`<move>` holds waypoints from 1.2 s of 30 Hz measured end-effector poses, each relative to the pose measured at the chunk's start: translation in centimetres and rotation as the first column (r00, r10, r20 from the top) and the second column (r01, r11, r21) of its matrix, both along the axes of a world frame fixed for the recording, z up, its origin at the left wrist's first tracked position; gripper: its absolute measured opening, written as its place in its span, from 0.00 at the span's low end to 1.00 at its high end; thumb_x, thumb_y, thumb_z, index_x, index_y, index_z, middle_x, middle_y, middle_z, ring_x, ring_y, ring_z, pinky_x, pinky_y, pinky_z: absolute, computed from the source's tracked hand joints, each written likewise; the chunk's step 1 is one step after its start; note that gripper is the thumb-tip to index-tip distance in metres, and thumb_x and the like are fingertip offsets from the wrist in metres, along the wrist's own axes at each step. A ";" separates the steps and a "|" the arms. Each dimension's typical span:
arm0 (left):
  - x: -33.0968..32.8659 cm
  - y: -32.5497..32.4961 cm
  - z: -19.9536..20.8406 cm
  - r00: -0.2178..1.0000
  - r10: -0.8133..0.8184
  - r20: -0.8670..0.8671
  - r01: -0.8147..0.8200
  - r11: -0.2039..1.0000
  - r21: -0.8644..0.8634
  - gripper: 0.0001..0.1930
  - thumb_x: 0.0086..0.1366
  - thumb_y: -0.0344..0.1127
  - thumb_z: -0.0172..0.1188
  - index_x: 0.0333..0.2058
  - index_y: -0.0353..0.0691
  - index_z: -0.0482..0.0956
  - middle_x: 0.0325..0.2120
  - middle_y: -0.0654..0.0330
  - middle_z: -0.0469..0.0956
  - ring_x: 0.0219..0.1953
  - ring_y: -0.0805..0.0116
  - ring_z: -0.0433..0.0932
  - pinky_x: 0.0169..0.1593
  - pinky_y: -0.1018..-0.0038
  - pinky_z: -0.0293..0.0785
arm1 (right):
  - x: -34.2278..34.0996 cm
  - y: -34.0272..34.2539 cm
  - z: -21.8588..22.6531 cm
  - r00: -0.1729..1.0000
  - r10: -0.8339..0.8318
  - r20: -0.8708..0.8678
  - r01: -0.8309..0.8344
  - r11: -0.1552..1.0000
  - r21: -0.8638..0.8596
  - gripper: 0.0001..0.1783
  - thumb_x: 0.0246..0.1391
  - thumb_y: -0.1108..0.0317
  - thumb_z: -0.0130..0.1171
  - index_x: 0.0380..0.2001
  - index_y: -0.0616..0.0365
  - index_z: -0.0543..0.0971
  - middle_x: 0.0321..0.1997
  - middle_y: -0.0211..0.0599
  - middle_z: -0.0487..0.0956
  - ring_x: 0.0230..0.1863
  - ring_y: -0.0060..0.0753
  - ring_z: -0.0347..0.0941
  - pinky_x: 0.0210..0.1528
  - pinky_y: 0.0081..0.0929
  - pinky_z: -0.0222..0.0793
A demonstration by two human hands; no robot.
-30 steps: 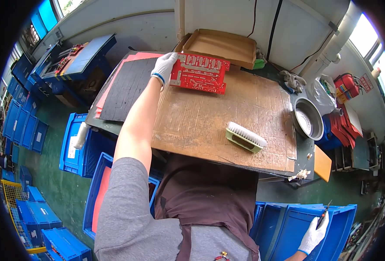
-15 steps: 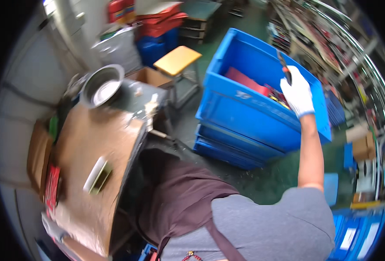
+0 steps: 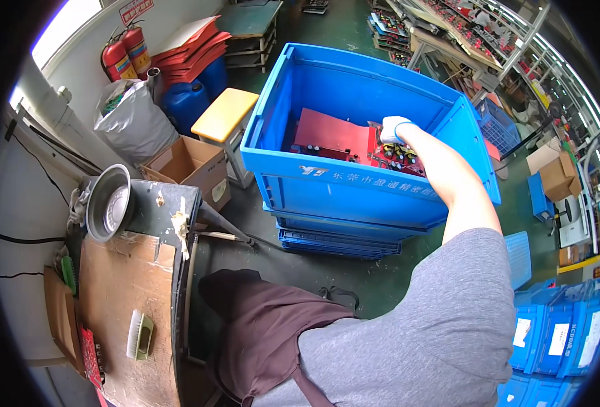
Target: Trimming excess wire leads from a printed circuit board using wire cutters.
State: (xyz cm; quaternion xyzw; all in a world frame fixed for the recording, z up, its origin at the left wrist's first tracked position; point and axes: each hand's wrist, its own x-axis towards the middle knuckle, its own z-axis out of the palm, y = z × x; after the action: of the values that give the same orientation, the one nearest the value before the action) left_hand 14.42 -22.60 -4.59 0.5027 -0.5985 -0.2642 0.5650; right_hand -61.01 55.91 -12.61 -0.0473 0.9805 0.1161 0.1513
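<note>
My right arm stretches over the near wall of a large blue bin (image 3: 381,197). At its end, my right hand (image 3: 396,129) wears a white glove and is closed low inside the bin. It is over red circuit boards (image 3: 398,157) with dark capacitors and other parts on them; what its fingers grip is hidden. Beside it in the bin lies a plain red sheet or board face (image 3: 332,130). My left hand is out of view. On the cardboard-covered bench (image 3: 120,278) at left sits a scrub brush (image 3: 141,335) with white bristles and a green back.
A metal bowl (image 3: 109,202) rests at the bench's far end. Beyond it are a cardboard box (image 3: 190,166), a yellow-topped stool (image 3: 225,112) and a white sack (image 3: 134,122). A red board (image 3: 91,356) leans by the bench's left edge. Blue crates (image 3: 551,339) are stacked at right.
My right hand has gone down into the bin from above its rim. The pliers-like tool it held no longer shows. My left forearm has left the lower-left edge, and the view has turned.
</note>
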 end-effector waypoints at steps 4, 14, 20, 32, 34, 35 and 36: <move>6.7 -2.5 -0.3 0.486 0.273 0.830 -0.073 0.959 -0.273 0.06 0.66 0.33 0.66 0.38 0.38 0.88 0.34 0.52 0.85 0.35 0.59 0.83 0.34 0.60 0.81 | 0.1 0.2 -1.9 0.883 -0.271 0.384 0.371 0.903 -0.216 0.14 0.55 0.60 0.69 0.27 0.61 0.86 0.22 0.41 0.81 0.20 0.39 0.76 0.25 0.45 0.74; 4.0 -5.0 -2.7 0.982 -0.146 0.123 0.141 0.989 0.048 0.21 0.76 0.41 0.59 0.59 0.32 0.79 0.55 0.48 0.81 0.56 0.54 0.80 0.60 0.62 0.76 | 0.2 7.0 6.7 0.935 -0.352 0.041 0.202 0.434 -0.878 0.11 0.50 0.62 0.77 0.28 0.57 0.88 0.22 0.34 0.79 0.23 0.27 0.73 0.22 0.35 0.66; -0.3 1.2 3.2 0.950 -0.287 -0.121 0.301 0.946 0.118 0.25 0.82 0.38 0.48 0.70 0.29 0.69 0.68 0.46 0.74 0.72 0.55 0.69 0.74 0.62 0.67 | 8.8 -6.6 18.2 0.925 -0.274 -0.264 -0.267 0.027 -0.963 0.09 0.62 0.67 0.70 0.41 0.53 0.79 0.27 0.21 0.75 0.23 0.15 0.69 0.25 0.20 0.65; -25.6 25.2 3.7 0.739 -0.642 -0.203 0.639 0.764 -0.087 0.42 0.78 0.59 0.57 0.77 0.36 0.57 0.71 0.50 0.68 0.74 0.60 0.67 0.62 0.67 0.75 | 35.4 -41.8 16.7 0.848 0.455 -0.273 -0.038 -0.461 -0.886 0.10 0.62 0.74 0.64 0.46 0.59 0.79 0.38 0.29 0.80 0.35 0.18 0.74 0.37 0.19 0.69; -25.2 26.2 5.8 0.722 -0.520 -0.457 0.594 0.804 0.023 0.33 0.75 0.38 0.62 0.73 0.30 0.63 0.62 0.53 0.76 0.56 0.68 0.77 0.64 0.72 0.71 | 38.2 -45.4 13.8 0.752 0.604 -0.263 0.132 -0.529 -0.839 0.12 0.61 0.79 0.63 0.47 0.60 0.79 0.42 0.32 0.80 0.40 0.22 0.76 0.45 0.23 0.74; -24.8 24.5 4.3 0.761 -0.473 -0.444 0.445 0.879 -0.172 0.27 0.78 0.37 0.60 0.69 0.32 0.68 0.57 0.59 0.76 0.50 0.75 0.76 0.55 0.76 0.76 | 40.2 -46.9 12.4 0.729 0.636 -0.253 0.217 -0.565 -0.796 0.13 0.60 0.80 0.63 0.47 0.60 0.78 0.44 0.32 0.80 0.43 0.22 0.76 0.48 0.24 0.74; -24.0 23.3 4.4 0.732 -0.434 -0.525 0.411 0.896 -0.168 0.18 0.78 0.35 0.60 0.61 0.33 0.77 0.48 0.62 0.80 0.44 0.79 0.76 0.50 0.79 0.76 | 41.6 -48.0 11.4 0.704 0.668 -0.241 0.302 -0.589 -0.750 0.14 0.59 0.82 0.63 0.47 0.60 0.78 0.46 0.33 0.80 0.46 0.22 0.75 0.51 0.24 0.73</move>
State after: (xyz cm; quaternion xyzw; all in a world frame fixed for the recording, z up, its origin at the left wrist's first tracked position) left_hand -9.59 0.67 -0.24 0.2446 -0.5140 -0.5064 0.6477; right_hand -19.42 7.95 -1.16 -0.4327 0.3902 -0.7694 0.2619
